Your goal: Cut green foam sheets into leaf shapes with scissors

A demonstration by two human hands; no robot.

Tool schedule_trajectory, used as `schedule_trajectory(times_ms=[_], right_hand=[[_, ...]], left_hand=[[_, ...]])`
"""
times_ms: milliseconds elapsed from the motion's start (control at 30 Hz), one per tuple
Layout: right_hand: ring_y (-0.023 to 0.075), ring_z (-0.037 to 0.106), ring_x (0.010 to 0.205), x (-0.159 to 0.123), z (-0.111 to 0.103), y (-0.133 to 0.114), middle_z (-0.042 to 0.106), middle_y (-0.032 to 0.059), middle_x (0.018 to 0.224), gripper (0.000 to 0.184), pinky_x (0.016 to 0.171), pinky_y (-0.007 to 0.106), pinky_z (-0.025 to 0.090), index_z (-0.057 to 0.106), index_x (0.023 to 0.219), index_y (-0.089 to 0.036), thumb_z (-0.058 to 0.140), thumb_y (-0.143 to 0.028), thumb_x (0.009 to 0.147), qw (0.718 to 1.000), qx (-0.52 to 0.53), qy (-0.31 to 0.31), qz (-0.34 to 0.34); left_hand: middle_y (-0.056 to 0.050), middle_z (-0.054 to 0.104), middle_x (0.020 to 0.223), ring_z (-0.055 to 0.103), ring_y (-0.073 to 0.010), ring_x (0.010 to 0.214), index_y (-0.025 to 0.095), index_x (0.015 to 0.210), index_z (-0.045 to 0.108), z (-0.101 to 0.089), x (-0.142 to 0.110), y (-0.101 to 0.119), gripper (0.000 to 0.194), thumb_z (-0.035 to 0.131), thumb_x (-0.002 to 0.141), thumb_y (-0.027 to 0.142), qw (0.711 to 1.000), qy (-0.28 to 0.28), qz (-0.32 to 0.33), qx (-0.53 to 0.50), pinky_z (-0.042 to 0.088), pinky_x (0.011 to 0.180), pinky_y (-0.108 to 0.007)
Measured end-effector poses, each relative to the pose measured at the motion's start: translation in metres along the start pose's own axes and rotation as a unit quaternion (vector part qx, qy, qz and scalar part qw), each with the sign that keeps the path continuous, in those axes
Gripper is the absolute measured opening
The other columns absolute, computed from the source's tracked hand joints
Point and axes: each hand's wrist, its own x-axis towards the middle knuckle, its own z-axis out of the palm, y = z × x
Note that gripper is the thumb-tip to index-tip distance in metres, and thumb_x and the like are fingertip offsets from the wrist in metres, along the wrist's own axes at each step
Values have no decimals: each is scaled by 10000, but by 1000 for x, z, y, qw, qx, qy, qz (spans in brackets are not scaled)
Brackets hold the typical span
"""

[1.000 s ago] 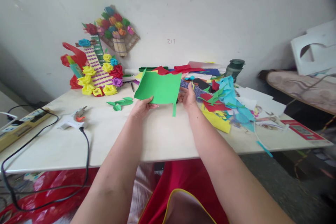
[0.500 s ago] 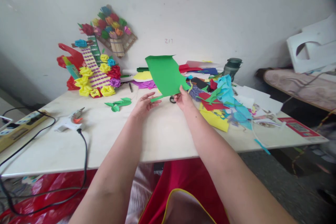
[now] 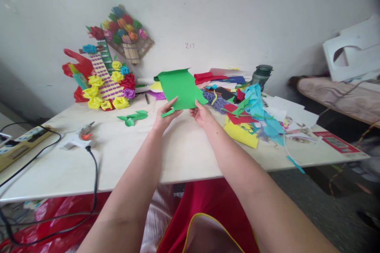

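A sheet of green paper (image 3: pixel 180 89) is held up over the table, its far edge curled and its right side cut in a curve. My left hand (image 3: pixel 166 115) grips the near left corner, thumb on top and fingers beneath. A narrow green strip (image 3: pixel 168 113) hangs from the paper's edge over my left fingers. My right hand (image 3: pixel 202 113) pinches the near right edge, thumb on top and fingers curled below. Several cut green paper leaves (image 3: pixel 137 116) lie on the table to the left of my left hand.
At left stand a paper-flower model (image 3: pixel 108 77), a glue gun (image 3: pixel 77 139) with a black cord and a power strip (image 3: pixel 22 146). Paper scraps (image 3: pixel 242 132), purple yarn (image 3: pixel 215 101) and a dark bottle (image 3: pixel 261 76) are at right. A flower basket (image 3: pixel 130 53) hangs on the wall.
My left hand has closed on the paper's near left corner. The sheet has moved left and tilted lower. A black loop seen by my right fingers earlier no longer shows.
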Motion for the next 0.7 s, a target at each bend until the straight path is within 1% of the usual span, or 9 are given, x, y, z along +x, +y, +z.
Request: schedule_trajectory(times_ms=[67,133,200,267,333,400,467,533,700], right_hand=[[92,553,408,1,0,0,588,-18,501,231,388,175,450,532,751,-161,600,-366,831,1000,-8,3,2],[93,556,406,1,0,0,587,-12,494,232,385,174,445,533,749,-156,576,-362,846,1000,-14,3,9],[100,561,403,1,0,-1,588,-10,487,230,380,178,442,549,781,-146,563,-365,849,1000,-28,2,11],[106,570,403,0,0,-4,605,-21,507,243,381,186,444,572,911,-145,584,-373,827,999,-49,4,-13],[109,584,413,-1,-2,-8,637,-38,564,370,389,194,453,543,1100,-182,626,-363,789,996,-75,-2,-56],[109,598,433,-2,-4,-12,663,-42,624,496,401,199,465,497,1208,-222,661,-329,753,990,-103,-28,-91],[109,602,447,-3,-8,-15,677,-32,656,511,405,202,474,527,1183,-218,698,-289,707,984,-131,-60,-102],[107,601,454,-2,-11,-16,682,-18,659,445,405,203,480,590,1071,-187,733,-248,654,980,-155,-82,-97],[90,589,449,0,-16,-15,687,6,646,264,410,192,481,648,827,-146,764,-230,605,974,-188,-89,-90]], left_hand=[[-48,687,825,629,-197,839,164,859,736,1,0,0,376,815,492,187,999,2,3,44,507,785,-291],[-49,672,716,622,-185,750,151,715,738,1,1,-1,235,817,504,217,998,4,-2,70,509,763,-296],[-38,657,654,608,-164,672,150,676,729,0,2,-3,198,809,530,257,998,15,-11,63,515,741,-301],[-27,651,634,608,-152,645,146,665,716,-3,4,-4,211,799,550,302,999,32,-19,29,524,740,-310],[-26,655,641,629,-159,671,138,662,699,-6,6,-5,243,790,564,341,999,44,-27,-13,533,761,-328],[-42,672,688,652,-176,722,128,689,689,-9,6,-6,280,782,577,367,997,49,-34,-48,537,783,-348],[-63,690,752,667,-188,757,119,747,685,-13,7,-6,315,775,592,378,995,54,-39,-75,536,793,-360],[-75,697,789,674,-192,769,112,792,680,-16,7,-7,338,769,607,381,993,63,-45,-93,533,802,-361],[-90,690,735,685,-206,768,85,748,658,-20,7,-9,329,770,618,366,989,68,-80,-109,531,805,-342]])
